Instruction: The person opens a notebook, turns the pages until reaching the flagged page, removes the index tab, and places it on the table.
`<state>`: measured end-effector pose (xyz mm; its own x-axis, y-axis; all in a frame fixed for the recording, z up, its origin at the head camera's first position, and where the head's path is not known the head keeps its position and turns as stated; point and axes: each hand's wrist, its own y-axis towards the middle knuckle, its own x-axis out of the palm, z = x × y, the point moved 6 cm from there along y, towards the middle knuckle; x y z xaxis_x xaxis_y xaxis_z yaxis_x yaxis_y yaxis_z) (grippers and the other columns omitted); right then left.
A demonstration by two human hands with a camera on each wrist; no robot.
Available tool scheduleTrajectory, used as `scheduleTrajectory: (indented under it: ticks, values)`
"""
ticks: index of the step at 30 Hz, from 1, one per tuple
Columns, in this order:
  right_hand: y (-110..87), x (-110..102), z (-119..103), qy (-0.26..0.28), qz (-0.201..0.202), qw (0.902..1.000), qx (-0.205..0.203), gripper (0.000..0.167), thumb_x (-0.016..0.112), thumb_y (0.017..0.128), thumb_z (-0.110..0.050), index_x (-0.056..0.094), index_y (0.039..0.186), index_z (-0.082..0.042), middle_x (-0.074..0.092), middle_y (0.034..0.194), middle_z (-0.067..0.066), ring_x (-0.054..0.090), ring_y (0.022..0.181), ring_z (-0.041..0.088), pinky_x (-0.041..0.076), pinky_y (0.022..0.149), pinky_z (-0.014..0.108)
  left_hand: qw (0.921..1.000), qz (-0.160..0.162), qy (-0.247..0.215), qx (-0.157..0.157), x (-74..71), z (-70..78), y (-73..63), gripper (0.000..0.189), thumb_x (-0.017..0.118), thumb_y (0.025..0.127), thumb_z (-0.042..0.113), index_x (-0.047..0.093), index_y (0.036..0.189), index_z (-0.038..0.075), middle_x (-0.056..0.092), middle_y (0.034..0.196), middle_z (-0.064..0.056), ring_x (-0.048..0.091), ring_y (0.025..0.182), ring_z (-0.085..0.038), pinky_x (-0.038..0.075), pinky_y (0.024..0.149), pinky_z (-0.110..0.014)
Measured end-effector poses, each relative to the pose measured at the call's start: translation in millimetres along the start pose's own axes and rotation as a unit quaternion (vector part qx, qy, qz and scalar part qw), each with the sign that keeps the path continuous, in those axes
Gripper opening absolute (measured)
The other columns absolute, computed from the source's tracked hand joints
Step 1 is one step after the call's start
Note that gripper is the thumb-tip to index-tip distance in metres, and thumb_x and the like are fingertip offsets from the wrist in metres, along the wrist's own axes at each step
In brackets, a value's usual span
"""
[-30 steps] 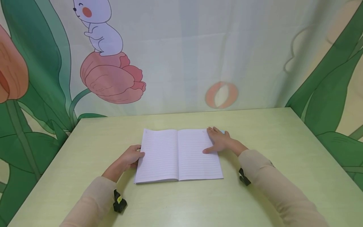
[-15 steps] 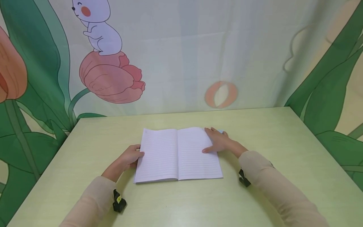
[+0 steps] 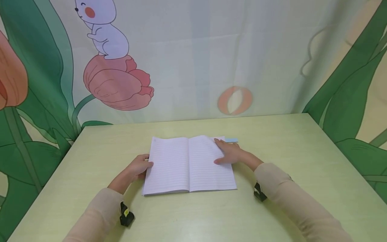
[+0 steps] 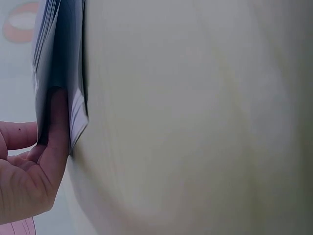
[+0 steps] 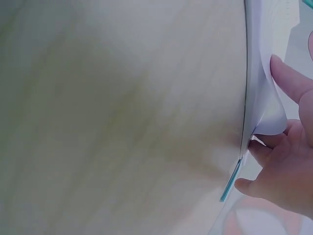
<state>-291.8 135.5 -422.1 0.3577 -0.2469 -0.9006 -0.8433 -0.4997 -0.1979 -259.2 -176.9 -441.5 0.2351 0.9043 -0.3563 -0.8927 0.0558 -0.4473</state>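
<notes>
An open notebook [image 3: 169, 164] with lined white pages lies on the table. My left hand [image 3: 139, 166] grips its left edge, thumb on top of the page. In the left wrist view, one finger [image 4: 58, 117] reaches in between the layers of paper. My right hand [image 3: 230, 153] rests on the right page with its thumb and fingers spread. The upper right part of that page bulges up, and in the right wrist view the page [image 5: 269, 112] curls beside the thumb. A light blue strip [image 3: 231, 140] sticks out past the notebook's upper right corner.
The pale yellow-green table [image 3: 193, 218] reaches back to a curtain [image 3: 187, 67] printed with a white animal and flowers. Small black devices [image 3: 127, 216] are worn at both wrists.
The fingers of my right hand have slid left across the page corner, which has bulged up. More of the light blue strip shows. My left hand stays in place.
</notes>
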Motion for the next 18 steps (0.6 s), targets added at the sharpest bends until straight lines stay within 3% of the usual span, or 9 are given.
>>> scheduleTrajectory:
  ticks: [7, 12, 18]
  values:
    - [0.5, 2.1, -1.8, 0.032, -0.009, 0.9993, -0.017, 0.083, 0.058, 0.087, -0.032, 0.007, 0.144, 0.001, 0.015, 0.146, 0.022, 0.019, 0.133, 0.035, 0.014, 0.103, 0.054, 1.0, -0.001, 0.006, 0.006, -0.9, -0.1, -0.6, 0.043, 0.039, 0.095, 0.004, 0.031, 0.137, -0.005, 0.056, 0.11, -0.023, 0.06, 0.082, -0.022, 0.05, 0.066, -0.037]
    - [-0.1, 2.2, -8.9, 0.098, -0.013, 0.9945, -0.034, 0.08, 0.058, 0.087, -0.02, 0.006, 0.145, 0.0, 0.011, 0.148, 0.02, 0.017, 0.133, 0.037, 0.015, 0.106, 0.047, 0.9999, -0.003, 0.007, 0.012, -1.4, 0.0, -0.5, 0.043, 0.039, 0.095, 0.004, 0.03, 0.136, -0.006, 0.057, 0.109, -0.023, 0.06, 0.081, -0.022, 0.05, 0.067, -0.038]
    - [2.4, 4.0, -17.1, 0.185, -0.027, 0.9823, -0.013, 0.083, 0.058, 0.087, -0.037, 0.007, 0.147, -0.009, 0.011, 0.15, 0.011, 0.013, 0.135, 0.029, 0.014, 0.107, 0.043, 0.9999, -0.005, 0.007, 0.014, -0.8, 0.4, -0.2, 0.043, 0.039, 0.095, 0.004, 0.03, 0.136, -0.007, 0.056, 0.109, -0.023, 0.06, 0.081, -0.022, 0.05, 0.066, -0.038]
